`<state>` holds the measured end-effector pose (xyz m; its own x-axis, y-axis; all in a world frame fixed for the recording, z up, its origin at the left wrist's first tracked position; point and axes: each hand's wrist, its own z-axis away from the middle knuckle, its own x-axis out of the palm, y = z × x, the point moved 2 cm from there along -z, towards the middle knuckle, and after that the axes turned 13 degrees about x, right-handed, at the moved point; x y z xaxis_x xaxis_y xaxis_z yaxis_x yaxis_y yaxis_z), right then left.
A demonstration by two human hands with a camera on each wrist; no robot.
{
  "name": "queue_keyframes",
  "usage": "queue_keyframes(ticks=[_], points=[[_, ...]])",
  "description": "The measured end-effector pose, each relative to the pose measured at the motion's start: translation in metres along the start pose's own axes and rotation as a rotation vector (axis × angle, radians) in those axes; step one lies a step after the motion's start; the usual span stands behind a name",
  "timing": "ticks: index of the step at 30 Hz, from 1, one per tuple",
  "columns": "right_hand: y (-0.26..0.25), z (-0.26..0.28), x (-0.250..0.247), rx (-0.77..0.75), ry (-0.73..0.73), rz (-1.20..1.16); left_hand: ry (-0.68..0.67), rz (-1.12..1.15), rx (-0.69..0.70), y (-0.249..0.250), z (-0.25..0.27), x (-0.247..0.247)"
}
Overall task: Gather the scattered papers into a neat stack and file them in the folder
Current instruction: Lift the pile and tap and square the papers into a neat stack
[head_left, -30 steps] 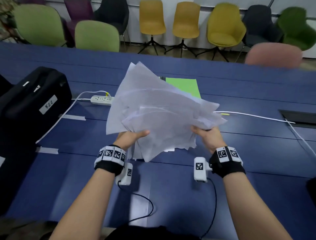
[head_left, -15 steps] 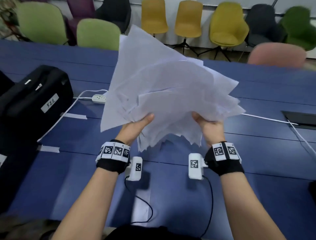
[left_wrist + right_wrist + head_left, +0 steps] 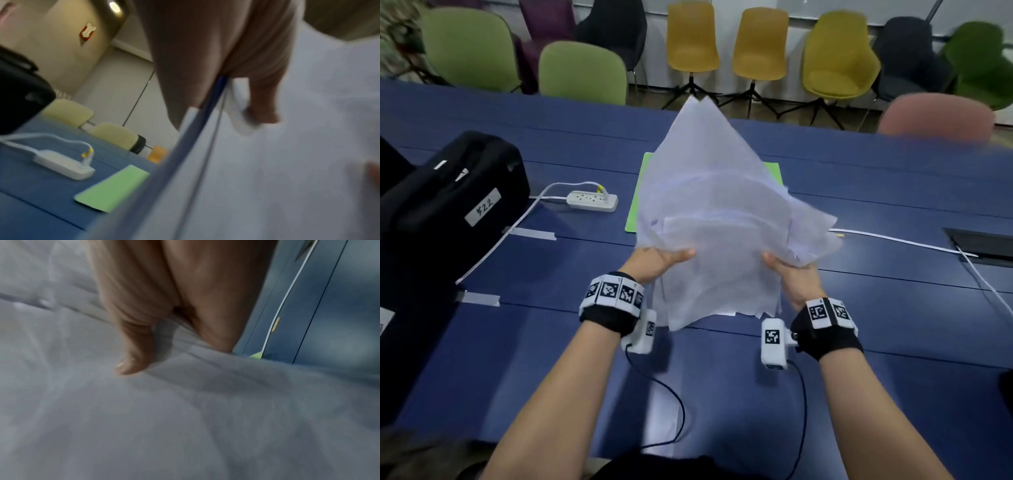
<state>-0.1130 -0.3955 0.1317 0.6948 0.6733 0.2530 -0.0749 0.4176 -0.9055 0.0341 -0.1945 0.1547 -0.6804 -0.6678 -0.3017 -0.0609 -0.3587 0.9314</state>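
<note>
A loose, uneven bundle of white papers [image 3: 719,219] is held up above the blue table [image 3: 893,308], its lower edges near the tabletop. My left hand [image 3: 657,262] grips the bundle's left side, thumb on the front sheet. My right hand [image 3: 791,270] grips the right side the same way. The sheets [image 3: 287,162] fill most of the left wrist view, and the papers [image 3: 185,418] fill the right wrist view, where my thumb presses on top. The green folder [image 3: 635,209] lies flat on the table behind the bundle, mostly hidden; the folder [image 3: 111,188] shows plainly in the left wrist view.
A white power strip [image 3: 592,200] with its cable lies left of the folder. A black case [image 3: 448,202] stands at the far left. A white cable [image 3: 900,241] runs to a floor box [image 3: 983,243] at the right. Chairs line the table's far side.
The bundle came down and away from my face after being raised; both hands moved closer together and the sheets overlap more tightly. The green folder shows again behind them.
</note>
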Motion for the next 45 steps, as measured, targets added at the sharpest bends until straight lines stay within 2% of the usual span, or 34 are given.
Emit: queue_keyframes(ticks=[2, 4, 7, 10, 13, 16, 18, 21, 24, 26, 31, 36, 39, 42, 45], points=[[-0.006, -0.001, 0.004, -0.091, 0.054, -0.021, 0.109, -0.020, 0.067, 0.001, -0.004, 0.008], [-0.011, 0.001, 0.006, -0.161, 0.064, -0.016, 0.218, 0.151, 0.112, -0.002, -0.008, 0.012], [-0.010, 0.007, 0.003, -0.161, 0.030, -0.020, 0.280, 0.253, 0.178, -0.006, -0.003, 0.011], [-0.006, 0.008, -0.007, -0.105, 0.024, 0.014, 0.216, 0.222, 0.149, -0.011, 0.000, 0.003], [-0.011, 0.006, -0.015, -0.080, 0.067, -0.007, 0.107, 0.137, 0.013, -0.014, 0.003, 0.001], [-0.023, 0.006, -0.015, -0.165, -0.052, -0.184, 0.180, 0.138, -0.025, -0.015, 0.001, 0.001], [-0.027, 0.006, -0.019, -0.189, -0.057, -0.320, 0.203, 0.130, -0.020, -0.016, -0.003, 0.003], [-0.026, 0.007, -0.023, -0.151, -0.021, -0.357, 0.189, 0.103, -0.038, -0.013, -0.003, 0.005], [-0.019, 0.006, -0.024, -0.085, 0.099, -0.188, 0.191, 0.104, -0.044, -0.016, -0.006, 0.005], [-0.022, 0.009, -0.024, -0.107, 0.129, -0.062, 0.210, 0.078, -0.026, -0.019, -0.010, 0.004], [-0.060, 0.031, 0.000, -0.336, 0.043, 0.262, 0.201, -0.097, -0.052, -0.017, -0.016, 0.010], [-0.084, 0.033, 0.017, -0.419, 0.005, 0.574, 0.266, -0.028, -0.094, -0.016, -0.017, 0.014], [-0.102, 0.042, 0.033, -0.484, -0.013, 0.682, 0.372, -0.019, 0.023, -0.013, -0.016, 0.014], [-0.117, 0.043, 0.058, -0.600, 0.046, 0.804, 0.215, -0.078, -0.010, -0.014, -0.015, 0.017], [-0.126, 0.038, 0.078, -0.694, 0.071, 0.752, 0.137, -0.121, -0.042, -0.019, -0.012, 0.015]])
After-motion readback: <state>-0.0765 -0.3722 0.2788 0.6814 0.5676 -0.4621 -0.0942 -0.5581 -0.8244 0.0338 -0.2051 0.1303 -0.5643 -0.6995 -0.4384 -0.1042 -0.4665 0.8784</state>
